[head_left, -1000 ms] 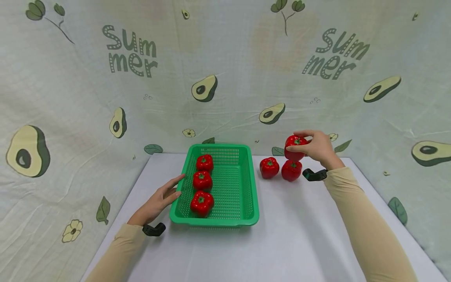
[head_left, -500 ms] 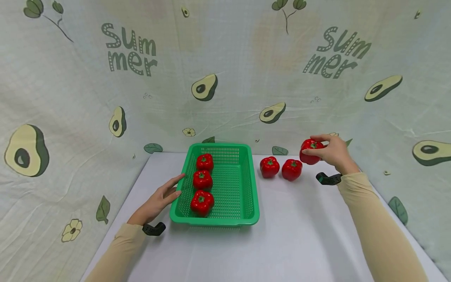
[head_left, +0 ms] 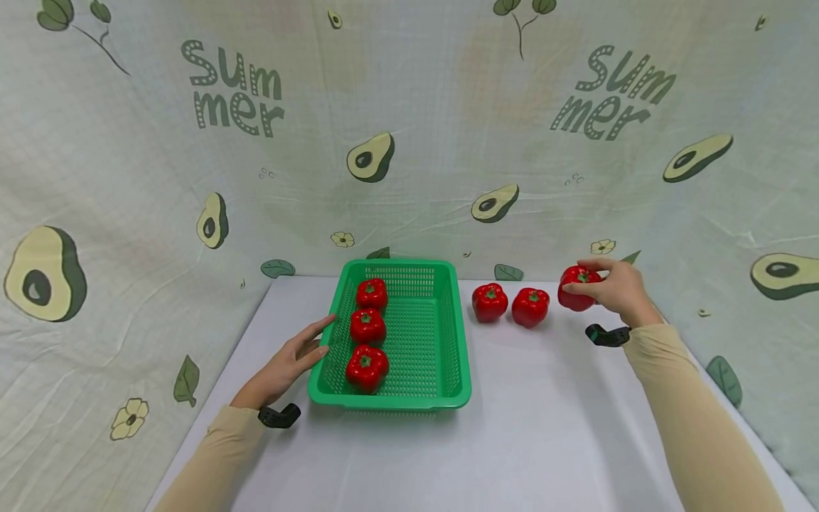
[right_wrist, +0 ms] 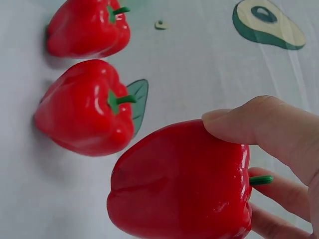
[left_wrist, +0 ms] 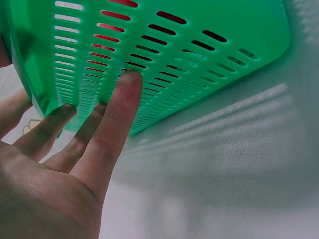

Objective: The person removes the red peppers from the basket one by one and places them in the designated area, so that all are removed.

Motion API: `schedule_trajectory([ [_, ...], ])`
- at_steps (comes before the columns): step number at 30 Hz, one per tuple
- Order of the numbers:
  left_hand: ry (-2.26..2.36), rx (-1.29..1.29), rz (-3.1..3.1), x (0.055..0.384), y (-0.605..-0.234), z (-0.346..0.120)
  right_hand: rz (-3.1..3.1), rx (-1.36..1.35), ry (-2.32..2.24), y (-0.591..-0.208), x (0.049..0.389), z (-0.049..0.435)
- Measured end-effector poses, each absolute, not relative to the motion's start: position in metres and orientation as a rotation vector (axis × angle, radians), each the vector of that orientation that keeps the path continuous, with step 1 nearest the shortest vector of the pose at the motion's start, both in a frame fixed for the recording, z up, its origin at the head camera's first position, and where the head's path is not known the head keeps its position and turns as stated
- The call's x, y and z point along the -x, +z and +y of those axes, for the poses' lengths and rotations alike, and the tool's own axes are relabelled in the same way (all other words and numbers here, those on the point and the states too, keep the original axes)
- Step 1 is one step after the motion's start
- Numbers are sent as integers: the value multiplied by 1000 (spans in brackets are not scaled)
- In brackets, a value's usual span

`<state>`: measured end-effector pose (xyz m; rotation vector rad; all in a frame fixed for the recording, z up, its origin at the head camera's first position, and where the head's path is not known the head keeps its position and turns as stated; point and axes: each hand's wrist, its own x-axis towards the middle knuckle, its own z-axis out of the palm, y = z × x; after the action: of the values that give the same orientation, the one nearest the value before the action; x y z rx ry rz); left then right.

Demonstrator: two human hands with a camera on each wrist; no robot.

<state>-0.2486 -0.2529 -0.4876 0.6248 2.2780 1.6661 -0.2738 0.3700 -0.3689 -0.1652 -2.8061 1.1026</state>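
My right hand point(head_left: 619, 286) grips a red bell pepper point(head_left: 576, 288) with a green stem, thumb on one side and fingers on the other, near the table's back right. In the right wrist view that bell pepper point(right_wrist: 179, 181) fills the lower middle. Two more red bell peppers, one nearer point(head_left: 530, 307) and one farther left point(head_left: 489, 303), stand on the table to its left. My left hand point(head_left: 284, 366) rests against the left side of a green plastic basket point(head_left: 453, 341). In the left wrist view its straight fingers point(left_wrist: 112, 119) touch the slotted wall from outside.
Inside the basket, three red bell peppers line the left side: back point(head_left: 372, 295), middle point(head_left: 367, 327) and front point(head_left: 367, 369). The white table point(head_left: 512, 434) meets a printed cloth point(head_left: 422, 213) at the back and sides.
My right hand has carried its bell pepper right and then down, from above the nearer table pepper to the right of it. The left hand and basket have stayed put.
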Motion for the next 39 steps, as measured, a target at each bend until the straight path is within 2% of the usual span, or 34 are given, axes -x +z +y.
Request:
schedule_trajectory([
  [16, 1676, -596, 2269, 248, -486, -250, -2817, 220, 1138, -408, 278, 384],
  [39, 1691, -596, 2255, 247, -486, -250, -2870, 264, 1191, -432, 280, 388],
])
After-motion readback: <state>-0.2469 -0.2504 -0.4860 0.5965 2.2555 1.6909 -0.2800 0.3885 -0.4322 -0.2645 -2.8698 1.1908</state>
